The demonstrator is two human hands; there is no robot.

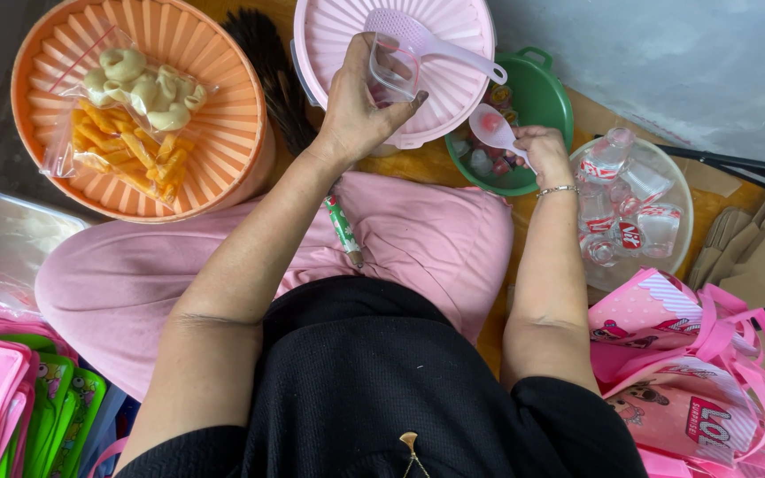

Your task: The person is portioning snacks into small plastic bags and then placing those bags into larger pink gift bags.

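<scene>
Left hand (360, 106) gripping clear cup (391, 69), right hand (537, 150) perhaps spoon (495, 128)

Wooden floor (453, 168) carries orange basket (223, 133), pink basket (453, 35), green tub (546, 97) (partly hidden), pink bags (692, 381).

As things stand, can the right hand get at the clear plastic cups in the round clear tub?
Probably yes. The right hand holds a pale pink plastic spoon over the green bowl, and the clear plastic cups lie in the open clear tub just beside it. Nothing lies between, though the spoon occupies its fingers.
</scene>
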